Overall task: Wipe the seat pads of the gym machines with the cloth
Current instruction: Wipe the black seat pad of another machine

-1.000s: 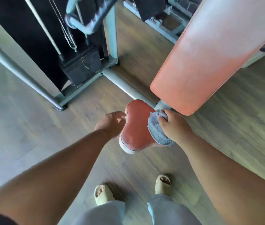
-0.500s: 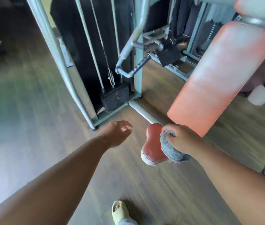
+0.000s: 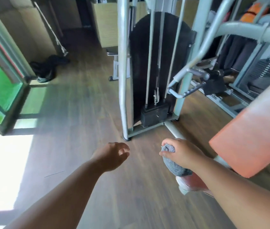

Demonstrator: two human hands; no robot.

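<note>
My right hand (image 3: pixel 181 152) grips a bunched grey cloth (image 3: pixel 174 166) in the air, just above and left of the small red seat pad (image 3: pixel 192 181). My forearm hides most of that pad. The long orange back pad (image 3: pixel 253 133) slants up at the right. My left hand (image 3: pixel 114 155) hangs over the wooden floor with its fingers loosely curled, holding nothing, well left of the seat.
A grey machine frame (image 3: pixel 122 71) with a black weight stack (image 3: pixel 154 115) and cables stands ahead. A bent handle bar (image 3: pixel 185 92) juts toward me. More machines fill the right background. A glass door (image 3: pixel 0 90) and coiled black rope (image 3: pixel 46 68) lie far left.
My view swung up and left, away from the seat. My left hand let go of the seat pad's edge and moved off it. My right hand lifted the cloth away from the pad.
</note>
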